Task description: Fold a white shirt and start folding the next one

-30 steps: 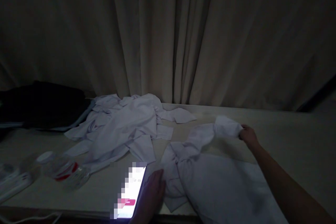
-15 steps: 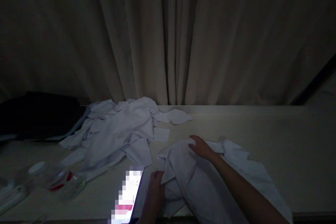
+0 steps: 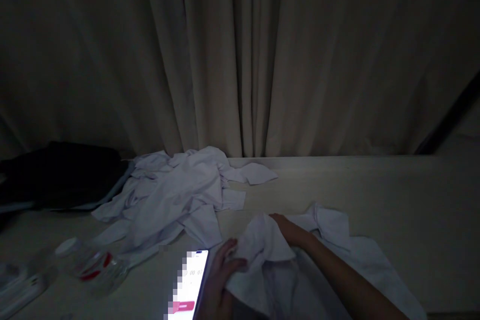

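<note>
Overall, lighting is very dim. A pale, flat table top (image 3: 393,195) runs across the view and meets long beige pleated curtains (image 3: 262,60) that hang along its far edge. A dark diagonal bar (image 3: 450,120) shows at the far right against the curtains.

On the far left of the table lies a black bundle of fabric (image 3: 60,175). Beside it, toward the middle, sits a loose crumpled heap of white cloth garments (image 3: 176,195), well apart from the hands. At the near left a clear plastic bottle with a white cap and red label (image 3: 88,265) lies on its side; whether it holds anything cannot be told. A white object (image 3: 18,287) lies at the left edge, too dark to identify. A lit smartphone with a white screen and pink bar (image 3: 189,287) rests at the near edge, just beside the left hand.

The white cloth shirt (image 3: 337,260) lies spread on the near right part of the table. The left hand (image 3: 221,280) has fingers curled around a raised fold of that shirt at its left side. The right hand (image 3: 290,230) lies on the same shirt, fingers closed on the fold's upper edge; the forearm crosses the fabric.
</note>
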A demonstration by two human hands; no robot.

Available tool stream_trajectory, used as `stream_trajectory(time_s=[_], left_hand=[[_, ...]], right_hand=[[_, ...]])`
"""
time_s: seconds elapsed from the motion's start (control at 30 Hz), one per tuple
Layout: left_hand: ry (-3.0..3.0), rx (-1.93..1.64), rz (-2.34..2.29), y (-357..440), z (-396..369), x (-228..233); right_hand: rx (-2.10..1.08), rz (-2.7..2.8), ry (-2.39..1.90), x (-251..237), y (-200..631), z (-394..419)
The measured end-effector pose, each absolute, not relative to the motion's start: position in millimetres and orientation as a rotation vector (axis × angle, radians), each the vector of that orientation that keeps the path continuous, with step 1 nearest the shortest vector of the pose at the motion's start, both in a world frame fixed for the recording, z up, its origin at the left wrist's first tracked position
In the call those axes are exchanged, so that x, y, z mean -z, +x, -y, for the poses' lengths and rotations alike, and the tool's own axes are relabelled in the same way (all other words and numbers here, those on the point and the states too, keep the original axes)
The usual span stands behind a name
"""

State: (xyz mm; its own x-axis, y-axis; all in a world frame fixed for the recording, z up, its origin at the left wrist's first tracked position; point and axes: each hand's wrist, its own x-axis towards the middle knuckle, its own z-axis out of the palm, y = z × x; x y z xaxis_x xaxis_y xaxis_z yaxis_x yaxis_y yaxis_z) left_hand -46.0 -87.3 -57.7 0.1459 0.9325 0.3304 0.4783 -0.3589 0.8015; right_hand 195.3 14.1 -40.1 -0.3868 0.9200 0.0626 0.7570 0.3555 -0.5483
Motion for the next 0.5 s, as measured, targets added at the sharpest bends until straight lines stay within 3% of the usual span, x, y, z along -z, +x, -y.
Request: stream_trajectory(time_s=[0.27,0.37,0.5], left_hand=[[1.525,-1.096,-1.495,-66.5,81.6,26.4],[1.533,-0.866,-1.483,-48.5,97.0,25.2],[1.642,-0.409,-1.316,-33.5,118.6,57.2]], right_hand=[[-0.422,2.203,-1.314,-101.8,250.3,63.6],[-0.363,2.130,-1.360,-137.2,255.6,85.5],[-0.050,2.112,-1.395,-161.1,266.0,106.7]])
